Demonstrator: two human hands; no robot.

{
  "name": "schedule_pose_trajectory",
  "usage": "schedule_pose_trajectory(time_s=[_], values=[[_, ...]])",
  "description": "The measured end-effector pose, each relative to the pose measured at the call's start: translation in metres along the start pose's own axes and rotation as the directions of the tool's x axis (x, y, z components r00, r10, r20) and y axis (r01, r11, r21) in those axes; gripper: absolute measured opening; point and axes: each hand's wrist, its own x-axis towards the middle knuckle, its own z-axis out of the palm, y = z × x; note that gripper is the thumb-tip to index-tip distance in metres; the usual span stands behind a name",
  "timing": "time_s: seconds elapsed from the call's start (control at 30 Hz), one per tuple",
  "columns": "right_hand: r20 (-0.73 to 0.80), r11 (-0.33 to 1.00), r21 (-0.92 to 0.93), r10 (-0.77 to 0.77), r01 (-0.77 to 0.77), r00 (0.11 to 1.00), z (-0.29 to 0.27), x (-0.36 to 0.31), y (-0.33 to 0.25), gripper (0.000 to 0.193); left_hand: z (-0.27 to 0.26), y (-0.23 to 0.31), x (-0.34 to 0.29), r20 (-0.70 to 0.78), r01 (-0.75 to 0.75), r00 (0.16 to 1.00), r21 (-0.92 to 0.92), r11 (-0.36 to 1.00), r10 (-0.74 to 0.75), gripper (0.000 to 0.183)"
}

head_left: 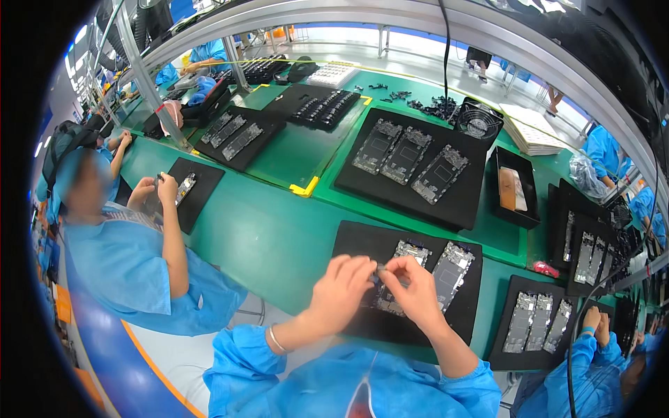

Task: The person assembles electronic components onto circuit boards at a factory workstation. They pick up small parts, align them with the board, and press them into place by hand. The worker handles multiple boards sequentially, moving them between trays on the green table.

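Observation:
My left hand (pixel 339 291) and my right hand (pixel 414 288) meet above a black foam mat (pixel 355 239), fingertips closed in a pinch. Between them is a small dark part (pixel 379 269), too small to tell its kind. A circuit board (pixel 412 252) lies under my hands, partly covered by them. To its right, another circuit board (pixel 453 272) rests on the same mat with its face in plain view.
Ahead, a larger black mat (pixel 446 209) carries 3 circuit boards. Beside it stand a black box (pixel 514 216) and a small fan (pixel 479 120). A co-worker (pixel 139 258) sits at my left; another person's hands (pixel 596 324) are at my right. A black cable (pixel 446 56) hangs overhead.

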Motion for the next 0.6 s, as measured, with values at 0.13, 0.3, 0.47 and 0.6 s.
schedule_pose_trajectory(time_s=[0.13, 0.3, 0.47, 0.6], values=[[-0.135, 0.990, 0.123, 0.082, -0.066, 0.988, -0.011, 0.008, 0.028, 0.020, 0.020, -0.045, 0.035, 0.360, 0.275, 0.905, -0.089, 0.957, -0.227, 0.046], [-0.289, 0.984, 0.059, 0.180, -0.170, 0.940, -0.061, -0.023, 0.069, 0.020, 0.066, -0.043, 0.049, 0.340, 0.083, 0.938, -0.040, 0.996, -0.064, 0.073], [-0.338, 0.980, -0.021, 0.179, -0.197, 0.924, -0.064, -0.015, 0.071, 0.026, 0.107, -0.025, 0.053, 0.451, 0.093, 0.892, -0.269, 0.959, 0.040, 0.061], [-0.302, 0.984, 0.103, 0.173, -0.148, 0.937, -0.054, -0.009, 0.050, 0.022, 0.058, 0.003, 0.049, 0.349, 0.127, 0.937, -0.334, 0.934, -0.003, 0.050]])
